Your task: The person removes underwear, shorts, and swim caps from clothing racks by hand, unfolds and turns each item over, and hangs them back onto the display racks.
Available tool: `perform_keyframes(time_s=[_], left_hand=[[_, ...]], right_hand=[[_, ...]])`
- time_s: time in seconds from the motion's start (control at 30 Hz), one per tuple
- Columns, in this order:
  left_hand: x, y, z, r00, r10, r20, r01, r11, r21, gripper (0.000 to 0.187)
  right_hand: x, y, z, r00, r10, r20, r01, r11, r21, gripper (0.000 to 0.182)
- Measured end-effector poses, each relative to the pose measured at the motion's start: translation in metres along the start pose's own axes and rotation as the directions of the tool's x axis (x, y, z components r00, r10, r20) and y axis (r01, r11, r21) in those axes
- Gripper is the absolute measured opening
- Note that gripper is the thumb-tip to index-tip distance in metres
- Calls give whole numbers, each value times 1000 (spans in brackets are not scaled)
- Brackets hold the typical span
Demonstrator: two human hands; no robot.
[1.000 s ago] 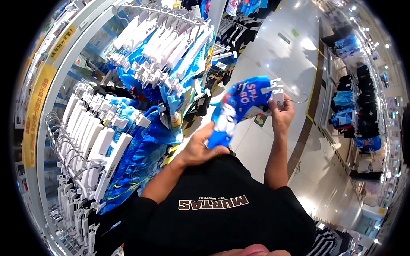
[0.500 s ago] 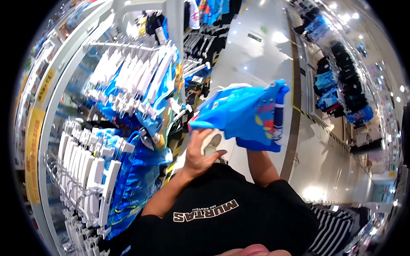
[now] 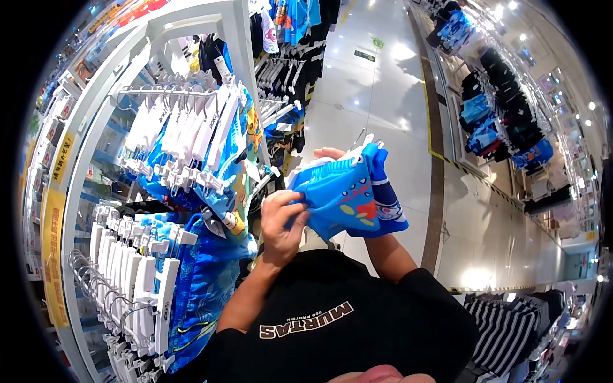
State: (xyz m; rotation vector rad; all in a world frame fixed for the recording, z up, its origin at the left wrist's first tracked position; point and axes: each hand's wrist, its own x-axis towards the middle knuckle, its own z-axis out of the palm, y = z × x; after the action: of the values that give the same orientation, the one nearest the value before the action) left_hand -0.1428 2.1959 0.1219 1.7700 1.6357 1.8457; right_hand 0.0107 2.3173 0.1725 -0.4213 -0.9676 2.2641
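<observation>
Bright blue shorts [image 3: 348, 207] with a ribbed waistband and a red and yellow print are held up in front of my chest. A darker blue piece of cloth [image 3: 386, 191] hangs at their right side. At the top, a hanger [image 3: 361, 142] shows its metal hook and a whitish clip. My left hand [image 3: 281, 223] is closed on the left edge of the shorts, thumb and fingers pinching the fabric. Behind the shorts is my right hand [image 3: 329, 153], mostly hidden; only some fingers show above the waistband, and the forearm comes up from below.
To my left, a white rack [image 3: 236, 38] carries two tiers of blue clothes on white hangers [image 3: 143, 281]. Dark and blue garments [image 3: 511, 121] hang along the right side. Striped clothes [image 3: 501, 332] are at lower right. A shiny tiled aisle [image 3: 377, 83] runs ahead.
The shorts have come closer to my body and turned, bringing the waistband and hanger hook into view. My left hand has moved slightly left with its fingers closing more on the fabric.
</observation>
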Motion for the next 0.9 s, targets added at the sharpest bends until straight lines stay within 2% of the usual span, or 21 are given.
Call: perform_keyframes(time_s=[0.1, 0.13, 0.17, 0.23, 0.33, 0.47, 0.53, 0.57, 0.63, 0.7, 0.77, 0.83, 0.9], left_hand=[[-10, -10, 0, 985, -170, -13, 158, 939, -306, 11], [-14, -9, 1, 951, -307, 12, 274, 828, -490, 7], [-19, -7, -4, 902, -427, 64, 398, 764, -508, 10], [-16, -5, -6, 879, -473, 66, 415, 688, -596, 13], [-13, -11, -5, 867, -494, 70, 437, 685, -582, 17], [-9, -14, -1, 780, -603, 166, 547, 529, -648, 18], [-9, -18, -2, 728, -645, 233, 599, 434, -673, 19], [-6, -17, -4, 696, -661, 279, 629, 375, -681, 20], [-2, -12, -10, 695, -599, 396, 646, 281, -709, 26], [-7, -20, -17, 679, -500, 537, 709, 260, -655, 34], [-12, -24, -20, 666, -458, 589, 731, 245, -636, 41], [-17, -26, -21, 667, -438, 602, 737, 270, -620, 43], [-20, -26, -19, 656, -467, 593, 748, 297, -593, 35]], right_hand=[[7, 2, -14, 997, -55, -52, 46, 985, -168, 107], [9, 4, -18, 995, -83, -54, 71, 978, -197, 109], [9, 5, -21, 995, -96, -34, 87, 975, -206, 105], [9, 5, -24, 993, -121, 7, 120, 968, -222, 98], [9, 3, -23, 997, -61, 55, 70, 984, -163, 105], [8, 11, -33, 988, 46, 149, -36, 997, -64, 102], [6, 22, -30, 993, 87, 73, -89, 996, 22, 81], [4, 30, -28, 993, 115, 37, -118, 991, 71, 71], [6, 41, -51, 998, 51, 27, -46, 988, -148, 52], [5, 46, -62, 998, 3, -64, -9, 996, -89, 48], [10, 47, -67, 998, -66, 7, 67, 991, -114, 45], [7, 39, -67, 999, 10, -30, -14, 990, -142, 43], [4, 39, -57, 997, 72, 41, -76, 990, 120, 48]])
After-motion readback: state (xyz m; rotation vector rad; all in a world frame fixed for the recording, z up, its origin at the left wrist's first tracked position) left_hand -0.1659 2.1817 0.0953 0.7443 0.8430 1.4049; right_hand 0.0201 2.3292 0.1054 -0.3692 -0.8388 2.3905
